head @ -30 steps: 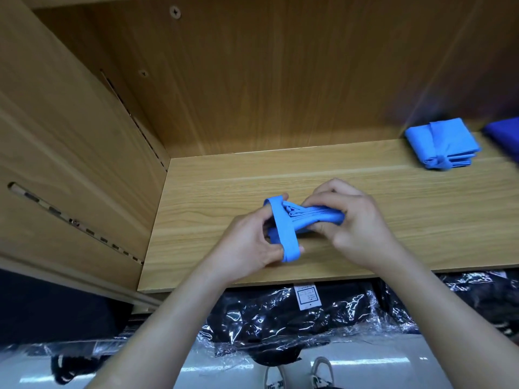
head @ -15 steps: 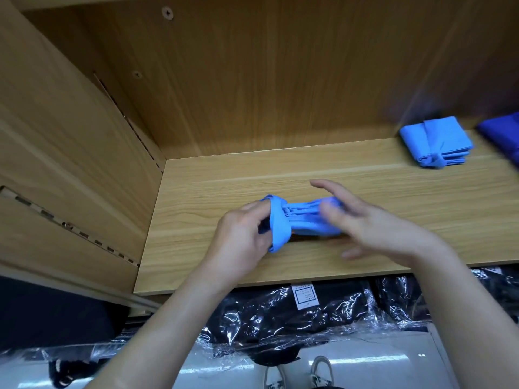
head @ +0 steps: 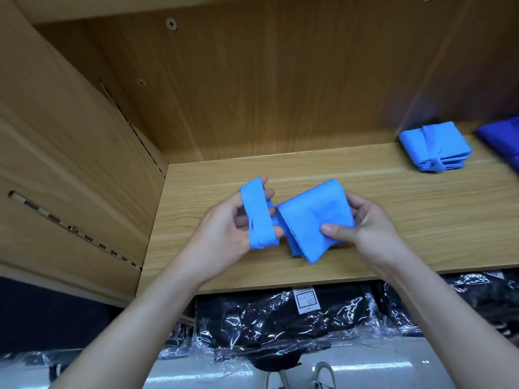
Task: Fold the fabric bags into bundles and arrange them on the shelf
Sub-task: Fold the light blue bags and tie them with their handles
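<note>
I start with the wooden shelf (head: 365, 197), which fills most of my view. Its board carries the work, and below its front edge lie black packages in clear plastic (head: 280, 327) (no part of this job, as far as I can judge).

Over the middle of the board the folded bag (head: 311, 217), a light blue pad of several layers, is held just above the wood, or perhaps brushing it. I cannot tell which. The right hand (head: 373, 226) grips its right side, with the thumb pressed on the top face and the other fingers curled round the far edge, so the pad is pinched between them.

The left hand (head: 222, 237) sits just beside the pad. Its fingers (head: 271, 193) are hooked through the handle strap (head: 258, 217), whose loop lies round them and runs back to the pad's left end. The fingertips poke out past the band.

At the far right rests a finished bundle (head: 434, 148), banded by its own strap, and near it at the picture's edge lies a darker blue fabric (head: 502, 138).

My reading is that the folding is done and the binding is in hand. The next move calls for stretching the loop wide and drawing it over the pad's end while the right hand keeps the layers squeezed flat — loosen that pinch and the stack may spring apart. The bundle then belongs beside the finished one.
</note>
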Available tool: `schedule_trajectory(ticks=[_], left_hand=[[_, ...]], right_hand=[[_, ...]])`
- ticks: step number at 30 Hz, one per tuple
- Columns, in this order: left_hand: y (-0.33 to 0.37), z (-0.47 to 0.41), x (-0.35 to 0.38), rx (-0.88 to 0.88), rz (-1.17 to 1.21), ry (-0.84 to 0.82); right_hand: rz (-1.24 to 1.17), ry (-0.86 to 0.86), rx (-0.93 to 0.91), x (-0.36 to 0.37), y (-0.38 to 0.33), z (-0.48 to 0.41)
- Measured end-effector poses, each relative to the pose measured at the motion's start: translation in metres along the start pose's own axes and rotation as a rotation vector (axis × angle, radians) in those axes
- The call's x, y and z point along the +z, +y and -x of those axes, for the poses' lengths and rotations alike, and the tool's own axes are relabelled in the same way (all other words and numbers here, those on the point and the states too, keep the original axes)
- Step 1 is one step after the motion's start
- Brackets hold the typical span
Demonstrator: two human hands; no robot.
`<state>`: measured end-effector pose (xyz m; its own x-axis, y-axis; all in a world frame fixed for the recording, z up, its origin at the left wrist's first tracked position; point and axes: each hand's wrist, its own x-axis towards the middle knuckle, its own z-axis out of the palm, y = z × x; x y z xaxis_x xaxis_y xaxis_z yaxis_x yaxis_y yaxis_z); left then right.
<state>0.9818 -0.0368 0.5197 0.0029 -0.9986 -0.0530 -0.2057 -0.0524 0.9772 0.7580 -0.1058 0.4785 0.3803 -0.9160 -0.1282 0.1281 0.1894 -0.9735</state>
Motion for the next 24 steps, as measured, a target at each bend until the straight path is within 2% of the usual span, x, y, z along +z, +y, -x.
schedule_trajectory(ticks=[3,5,7,11,15,18,22,24], left_hand=[[-0.001,-0.003,-0.001,-0.090,0.003,0.008],[-0.001,-0.003,-0.002,-0.125,-0.038,0.023],[0.001,-0.004,-0.003,-0.130,-0.144,0.011],[0.002,-0.006,0.006,-0.059,-0.496,-0.064],[-0.008,-0.005,0.018,-0.028,-0.395,0.045],[-0.014,-0.005,0.023,-0.033,-0.235,0.113],[-0.016,-0.005,0.028,-0.055,-0.020,0.184],[-0.017,-0.005,0.031,-0.071,0.053,0.222]], right_hand=[[0.322,0.049,-0.208,0.005,-0.003,0.001],[0.577,0.024,-0.393,0.013,-0.010,0.002],[0.753,-0.041,-0.504,0.018,-0.012,0.002],[0.912,-0.218,-0.452,0.024,-0.018,-0.003],[1.096,-0.296,-0.429,0.029,-0.022,-0.007],[1.148,-0.342,-0.392,0.029,-0.027,-0.010],[0.792,-0.204,-0.277,0.024,-0.032,-0.011],[0.824,-0.155,-0.276,0.024,-0.030,-0.012]])
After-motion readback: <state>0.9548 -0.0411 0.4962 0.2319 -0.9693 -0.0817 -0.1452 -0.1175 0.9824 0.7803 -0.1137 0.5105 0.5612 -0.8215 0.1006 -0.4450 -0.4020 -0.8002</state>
